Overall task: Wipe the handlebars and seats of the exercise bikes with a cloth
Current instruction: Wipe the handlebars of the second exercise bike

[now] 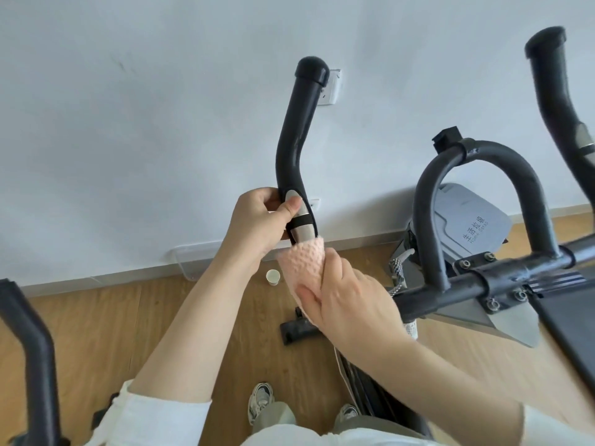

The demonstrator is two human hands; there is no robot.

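The right hand [347,294] has its grip curled round the pink cloth [302,262], which wraps the handlebar [289,140] just below its metal pulse sensor [301,226]. The left hand [257,220] clasps the bar at that sensor, thumb on it. From the cloth the bar's long axis runs up and away to its end cap [312,70], so the left hand lies in the cloth's path. The bar under the cloth is hidden, and no seat shows.
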